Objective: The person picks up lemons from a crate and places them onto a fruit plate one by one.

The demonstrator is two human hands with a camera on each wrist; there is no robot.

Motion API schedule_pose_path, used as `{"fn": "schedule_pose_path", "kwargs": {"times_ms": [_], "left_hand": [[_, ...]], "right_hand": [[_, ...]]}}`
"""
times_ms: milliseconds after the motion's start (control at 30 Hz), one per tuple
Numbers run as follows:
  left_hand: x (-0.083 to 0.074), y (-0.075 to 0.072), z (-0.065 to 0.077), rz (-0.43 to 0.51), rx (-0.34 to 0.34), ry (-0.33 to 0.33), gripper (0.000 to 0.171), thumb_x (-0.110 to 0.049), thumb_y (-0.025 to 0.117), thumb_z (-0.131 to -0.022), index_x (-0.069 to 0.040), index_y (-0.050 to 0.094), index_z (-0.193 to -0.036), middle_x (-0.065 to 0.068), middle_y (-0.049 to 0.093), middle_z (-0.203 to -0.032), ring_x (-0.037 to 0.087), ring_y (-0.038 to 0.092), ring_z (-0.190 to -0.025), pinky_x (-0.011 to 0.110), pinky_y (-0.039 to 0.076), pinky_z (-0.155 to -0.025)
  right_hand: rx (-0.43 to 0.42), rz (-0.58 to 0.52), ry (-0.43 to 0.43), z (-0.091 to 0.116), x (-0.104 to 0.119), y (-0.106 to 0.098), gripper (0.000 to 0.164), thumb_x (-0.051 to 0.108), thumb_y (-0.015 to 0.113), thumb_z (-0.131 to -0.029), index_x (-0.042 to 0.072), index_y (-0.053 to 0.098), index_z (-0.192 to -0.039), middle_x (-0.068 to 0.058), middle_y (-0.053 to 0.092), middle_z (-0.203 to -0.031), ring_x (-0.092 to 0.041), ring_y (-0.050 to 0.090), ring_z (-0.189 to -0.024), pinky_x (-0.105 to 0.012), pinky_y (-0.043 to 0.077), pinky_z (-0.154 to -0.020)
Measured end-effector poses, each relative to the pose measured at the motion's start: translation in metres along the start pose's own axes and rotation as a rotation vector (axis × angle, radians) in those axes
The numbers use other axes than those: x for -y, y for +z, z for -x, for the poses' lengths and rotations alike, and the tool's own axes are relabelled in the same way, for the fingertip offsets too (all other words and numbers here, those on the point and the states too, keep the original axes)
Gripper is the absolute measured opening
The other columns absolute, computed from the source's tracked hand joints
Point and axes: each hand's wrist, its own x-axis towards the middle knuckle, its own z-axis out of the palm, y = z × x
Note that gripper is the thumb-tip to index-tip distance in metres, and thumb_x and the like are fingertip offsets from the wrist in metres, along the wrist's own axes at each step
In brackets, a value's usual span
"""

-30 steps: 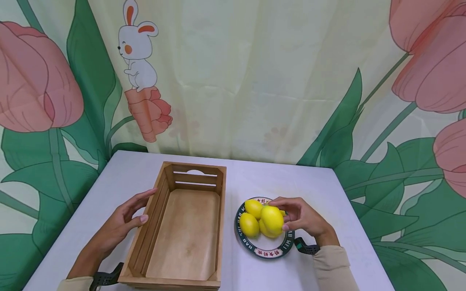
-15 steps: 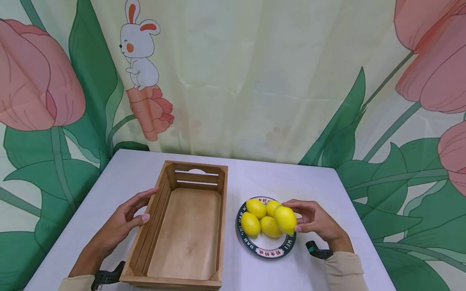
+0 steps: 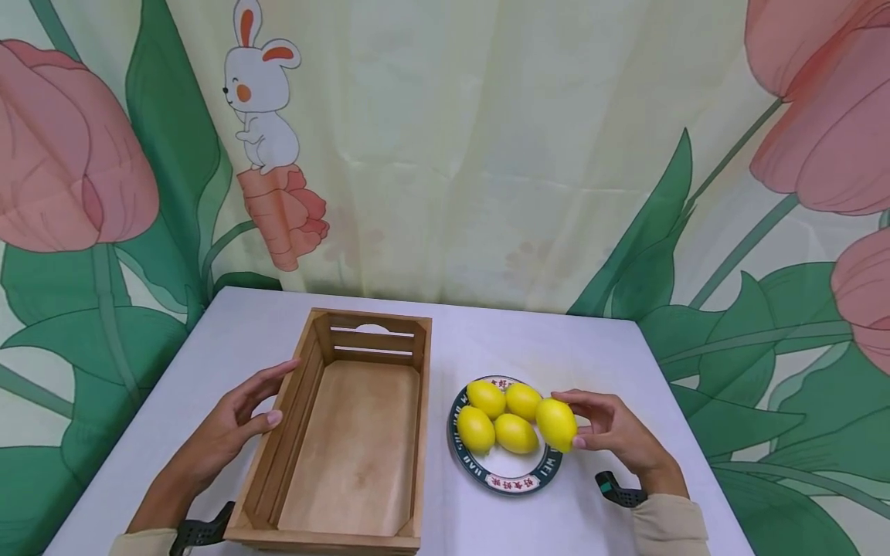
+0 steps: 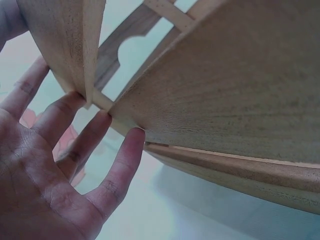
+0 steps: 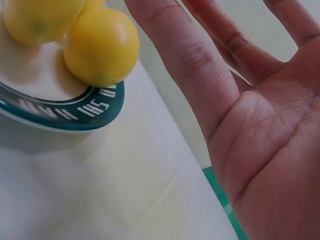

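Note:
My right hand [image 3: 615, 432] pinches a yellow lemon [image 3: 556, 424] between thumb and fingers in the head view, over the right rim of a round plate [image 3: 511, 485]. Several other lemons [image 3: 516, 433] lie on that plate's left and back parts. In the right wrist view my palm and some fingers [image 5: 185, 70] show, but the held lemon is not visible there; a plate lemon [image 5: 102, 47] is at left. My left hand [image 3: 232, 421] rests its spread fingertips on the left outer side of a wooden crate [image 3: 274, 455]; the left wrist view shows fingers [image 4: 117, 175] touching its slats.
The crate stands upright left of the plate, its wooden floor [image 3: 351, 448] bare. White cloth covers the table [image 3: 598, 340], which ends at a patterned curtain [image 3: 445, 193] behind.
My right hand has moved right with the lemon, from above the other lemons to the plate's right rim, uncovering the ones below. My left hand stays against the crate.

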Motion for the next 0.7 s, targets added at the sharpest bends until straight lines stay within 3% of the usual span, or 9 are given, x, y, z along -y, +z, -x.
{"fn": "schedule_pose_path", "kwargs": {"times_ms": [367,700], "left_hand": [[0.001,0.0,0.001,0.001,-0.008,0.001,0.061,-0.016,0.056,-0.101,-0.034,0.033,-0.154,-0.007,0.028,-0.163,-0.01,0.031,-0.135,0.083,0.02,-0.105],[0.0,0.0,0.001,0.001,-0.004,-0.002,0.061,-0.017,0.056,-0.101,-0.034,0.033,-0.155,-0.007,0.027,-0.163,-0.012,0.029,-0.136,0.082,0.021,-0.105]], "right_hand": [[-0.024,0.058,0.037,0.003,-0.012,-0.002,0.056,0.0,0.069,-0.089,0.001,0.052,-0.142,-0.009,0.054,-0.146,-0.02,0.054,-0.125,-0.027,0.051,-0.103],[-0.054,0.119,0.091,0.006,-0.015,0.0,0.058,0.003,0.073,-0.086,0.005,0.055,-0.141,-0.009,0.055,-0.145,-0.026,0.055,-0.122,-0.03,0.053,-0.101]]}}
